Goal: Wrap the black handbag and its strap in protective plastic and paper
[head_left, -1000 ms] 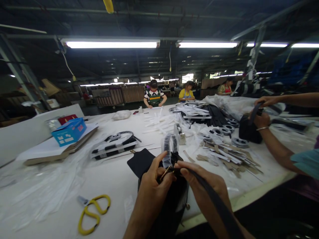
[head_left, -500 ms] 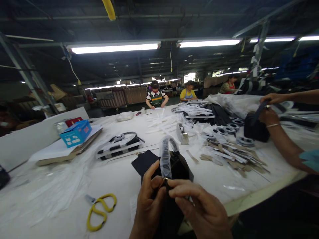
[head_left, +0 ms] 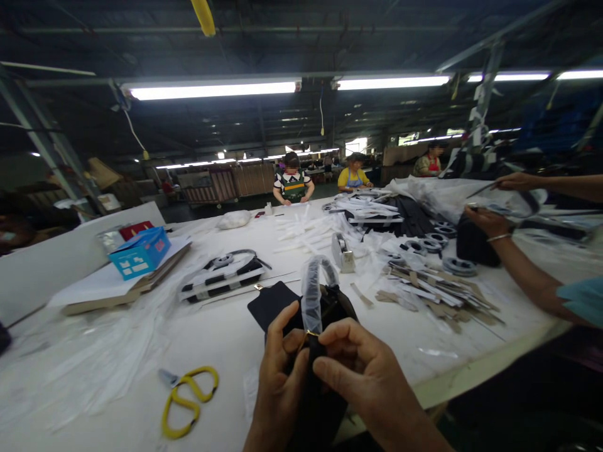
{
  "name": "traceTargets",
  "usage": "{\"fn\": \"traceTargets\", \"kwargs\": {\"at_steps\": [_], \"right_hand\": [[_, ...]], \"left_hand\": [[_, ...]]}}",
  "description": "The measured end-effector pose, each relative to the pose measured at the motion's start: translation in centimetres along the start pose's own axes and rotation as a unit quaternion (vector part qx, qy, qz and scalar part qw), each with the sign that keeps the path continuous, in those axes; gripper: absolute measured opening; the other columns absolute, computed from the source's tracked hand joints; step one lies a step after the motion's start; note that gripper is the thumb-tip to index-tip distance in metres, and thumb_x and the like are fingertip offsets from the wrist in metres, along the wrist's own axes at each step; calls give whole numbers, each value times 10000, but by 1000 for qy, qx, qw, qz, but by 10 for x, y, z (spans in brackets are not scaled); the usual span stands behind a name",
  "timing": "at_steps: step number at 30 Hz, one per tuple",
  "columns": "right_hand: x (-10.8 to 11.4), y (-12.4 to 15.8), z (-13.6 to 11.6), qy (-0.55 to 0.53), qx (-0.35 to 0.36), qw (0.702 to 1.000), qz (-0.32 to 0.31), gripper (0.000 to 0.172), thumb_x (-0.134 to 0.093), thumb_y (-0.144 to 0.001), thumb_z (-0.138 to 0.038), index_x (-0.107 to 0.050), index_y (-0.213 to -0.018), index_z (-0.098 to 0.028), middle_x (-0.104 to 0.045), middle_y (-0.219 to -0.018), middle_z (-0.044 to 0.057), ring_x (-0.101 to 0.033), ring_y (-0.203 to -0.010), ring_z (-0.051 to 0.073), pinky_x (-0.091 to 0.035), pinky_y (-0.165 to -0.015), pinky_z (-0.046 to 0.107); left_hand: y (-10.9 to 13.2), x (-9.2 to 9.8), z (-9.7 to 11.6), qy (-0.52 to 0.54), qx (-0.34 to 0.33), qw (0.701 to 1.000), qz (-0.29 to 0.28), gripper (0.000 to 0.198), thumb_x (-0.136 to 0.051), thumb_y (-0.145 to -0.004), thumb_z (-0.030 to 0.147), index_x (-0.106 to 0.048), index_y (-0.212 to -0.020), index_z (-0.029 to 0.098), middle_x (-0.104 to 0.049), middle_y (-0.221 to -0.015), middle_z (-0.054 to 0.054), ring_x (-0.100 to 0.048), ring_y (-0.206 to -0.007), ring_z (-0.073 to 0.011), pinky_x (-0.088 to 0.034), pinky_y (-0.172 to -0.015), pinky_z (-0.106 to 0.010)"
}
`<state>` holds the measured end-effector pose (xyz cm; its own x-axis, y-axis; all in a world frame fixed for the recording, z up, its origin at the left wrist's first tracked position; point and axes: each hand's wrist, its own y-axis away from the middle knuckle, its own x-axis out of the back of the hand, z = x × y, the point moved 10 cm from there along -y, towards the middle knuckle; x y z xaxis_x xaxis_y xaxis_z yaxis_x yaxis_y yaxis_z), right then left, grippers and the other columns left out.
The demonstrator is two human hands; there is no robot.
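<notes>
A black handbag (head_left: 274, 306) stands in front of me at the table edge, its flap spread to the left. Clear plastic wraps its arched handle (head_left: 311, 298). At the handle's near end is a small gold-coloured buckle (head_left: 311, 334). My left hand (head_left: 277, 376) is closed round the strap just below this buckle, from the left. From the right, my right hand (head_left: 365, 370) pinches the same black strap with thumb and forefinger. The palms hide part of the bag's near side. Yellow-handled scissors (head_left: 191, 392) lie left of my left hand.
On the white table (head_left: 221, 351) are a wrapped black bag (head_left: 223, 276), a tape dispenser (head_left: 343, 254), tape rolls (head_left: 459, 267) and cardboard strips (head_left: 438, 292). A blue box (head_left: 140, 252) sits on stacked sheets at left. A co-worker's hands (head_left: 492, 220) handle another black bag at right.
My right thumb and fingers have shifted onto the strap beside the buckle, which now shows more plainly. At right, the co-worker's hands have moved apart and left. The view has shifted slightly.
</notes>
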<state>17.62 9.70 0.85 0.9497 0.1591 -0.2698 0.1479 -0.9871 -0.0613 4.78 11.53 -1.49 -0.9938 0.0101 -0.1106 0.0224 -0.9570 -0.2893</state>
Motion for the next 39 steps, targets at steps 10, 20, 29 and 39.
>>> {"fn": "traceTargets", "kwargs": {"at_steps": [10,20,29,39], "right_hand": [[5,-14,16,-22,-23,998,-49,355,-817,-713,-399,-604,-860,-156,-658,-663,-16,-598,-582,105,-465,-586,215],[1,-15,41,-187,-115,974,-60,428,-880,-643,-351,-553,-847,-167,-636,-699,-30,-583,-602,86,-452,-590,203],[8,-15,34,-60,-15,996,-62,355,-816,-731,-381,-536,-801,-174,-565,-640,-58,-533,-562,79,-415,-560,199],[-2,-9,45,-127,-79,986,-69,403,-856,-672,-375,-522,-776,-176,-524,-605,-69,-464,-542,58,-337,-527,168]], "left_hand": [[-1,-1,33,-311,-161,935,-59,431,-527,-943,346,-468,-1359,249,-745,-957,-31,-700,-859,-211,-539,-798,-322],[12,-26,53,-441,-356,818,-104,534,-497,-940,156,-351,-1437,284,-753,-1024,-31,-718,-786,-181,-528,-747,-277],[5,-6,24,-280,-152,941,-114,438,-463,-975,250,-373,-1394,338,-699,-845,45,-663,-715,-140,-518,-703,-236],[5,8,19,-208,-116,969,-62,394,-535,-940,298,-477,-1329,285,-698,-857,11,-662,-739,-166,-531,-666,-243]]}}
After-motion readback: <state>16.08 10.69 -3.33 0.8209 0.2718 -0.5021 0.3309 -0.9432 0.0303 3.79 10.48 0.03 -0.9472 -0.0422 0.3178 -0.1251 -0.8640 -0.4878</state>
